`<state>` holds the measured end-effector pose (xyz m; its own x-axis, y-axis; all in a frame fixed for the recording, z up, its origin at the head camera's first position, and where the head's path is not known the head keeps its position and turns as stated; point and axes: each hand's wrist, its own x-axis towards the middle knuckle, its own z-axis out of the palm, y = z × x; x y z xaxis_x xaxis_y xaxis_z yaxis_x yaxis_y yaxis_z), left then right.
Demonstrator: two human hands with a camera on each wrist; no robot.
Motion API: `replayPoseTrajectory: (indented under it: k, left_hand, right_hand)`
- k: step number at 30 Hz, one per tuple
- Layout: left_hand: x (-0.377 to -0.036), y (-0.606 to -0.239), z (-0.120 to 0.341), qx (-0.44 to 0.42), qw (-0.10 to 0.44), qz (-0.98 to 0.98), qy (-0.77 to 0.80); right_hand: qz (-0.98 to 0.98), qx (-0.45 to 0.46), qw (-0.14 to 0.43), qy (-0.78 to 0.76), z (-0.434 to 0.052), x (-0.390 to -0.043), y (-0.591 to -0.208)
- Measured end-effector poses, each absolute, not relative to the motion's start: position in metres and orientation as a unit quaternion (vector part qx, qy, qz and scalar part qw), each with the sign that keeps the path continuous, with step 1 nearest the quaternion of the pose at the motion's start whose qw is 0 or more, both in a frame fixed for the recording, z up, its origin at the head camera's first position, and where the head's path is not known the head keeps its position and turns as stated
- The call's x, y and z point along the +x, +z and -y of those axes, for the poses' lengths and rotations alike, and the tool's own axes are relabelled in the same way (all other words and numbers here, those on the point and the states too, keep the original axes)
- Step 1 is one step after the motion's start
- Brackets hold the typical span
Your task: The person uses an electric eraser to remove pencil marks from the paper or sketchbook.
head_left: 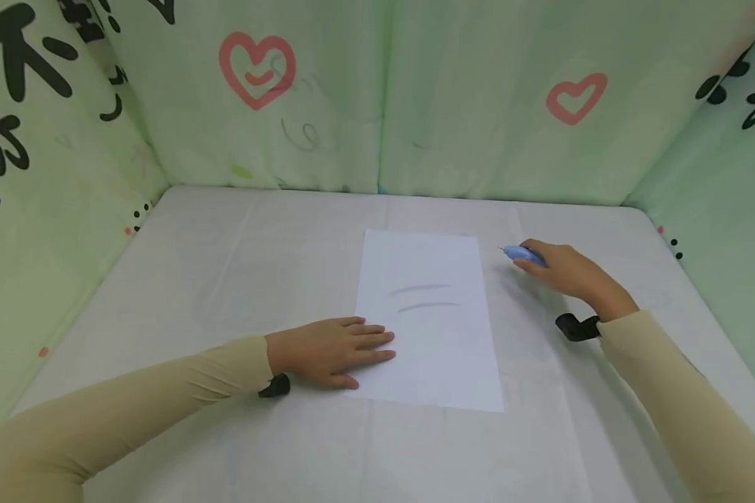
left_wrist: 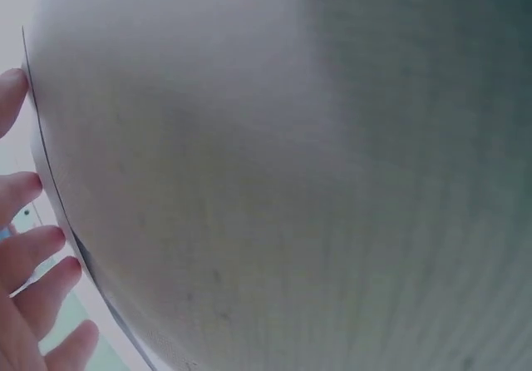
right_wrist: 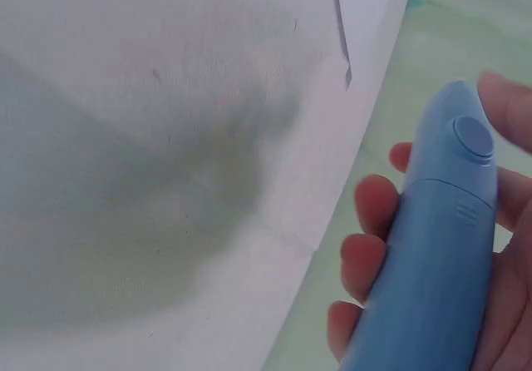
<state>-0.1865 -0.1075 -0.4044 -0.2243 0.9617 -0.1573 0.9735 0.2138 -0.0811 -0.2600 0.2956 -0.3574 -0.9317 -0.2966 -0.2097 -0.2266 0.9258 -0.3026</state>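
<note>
A white sheet of paper (head_left: 430, 356) lies on the table with two slightly curved grey marks (head_left: 423, 288) across its middle. My left hand (head_left: 332, 351) rests flat on the sheet's left edge, fingers spread. The left wrist view catches only its fingers (left_wrist: 50, 296) at the far left. To the right of the paper, above the table, my right hand (head_left: 563, 269) grips a blue handheld tool (head_left: 526, 255) with its narrow tip pointing left. Close up in the right wrist view, the tool (right_wrist: 432, 263) has a smooth rounded body and a round button; its exact kind cannot be told.
A white cloth (head_left: 226, 265) covers the table. Green curtains (head_left: 465, 105) with red hearts and black lettering enclose the back and sides. A black wrist mount (head_left: 577, 327) sits under the right sleeve, another (head_left: 275, 386) under the left.
</note>
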Motion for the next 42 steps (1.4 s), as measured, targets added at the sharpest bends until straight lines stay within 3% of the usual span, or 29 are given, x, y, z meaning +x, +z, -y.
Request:
replayPoseTrajectory:
  k: [7,26,42]
  left_hand:
    - [-0.187,-0.407,0.109,0.601,0.067,-0.794,-0.064]
    - [-0.191,-0.402,0.098,0.607,0.116,-0.785,-0.041]
    - [-0.188,-0.407,0.101,0.626,0.076,-0.775,-0.044]
  right_hand:
    - [-0.98,-0.159,0.072,-0.096,-0.283,-0.244,-0.353]
    - [-0.969,-0.241,0.005,-0.046,-0.259,-0.224,-0.356]
    - [-0.933,-0.354,-0.063,0.016,-0.256,-0.227,-0.375]
